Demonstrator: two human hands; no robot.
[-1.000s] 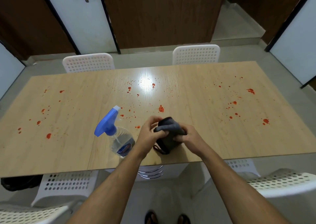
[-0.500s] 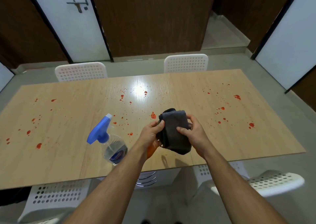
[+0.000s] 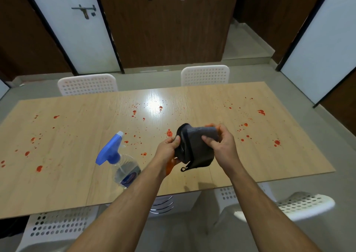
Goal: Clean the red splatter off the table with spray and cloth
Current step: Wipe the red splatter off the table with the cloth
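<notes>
A dark grey folded cloth (image 3: 196,147) hangs above the near middle of the wooden table (image 3: 77,178), gripped from both sides. My left hand (image 3: 167,149) pinches its left edge and my right hand (image 3: 221,145) holds its right side; an orange patch shows under the left hand. A clear spray bottle (image 3: 123,167) with a blue trigger head stands left of my hands, untouched. Red splatter (image 3: 169,132) dots the table at the left, centre and right.
Two white perforated chairs (image 3: 87,86) stand at the far side of the table and more white chairs (image 3: 300,205) sit at the near side below my arms. Doors and brown panels form the back wall.
Both hands lifted the cloth off the table and turned it, spreading it slightly. The view has tilted up. The spray bottle has stayed put.
</notes>
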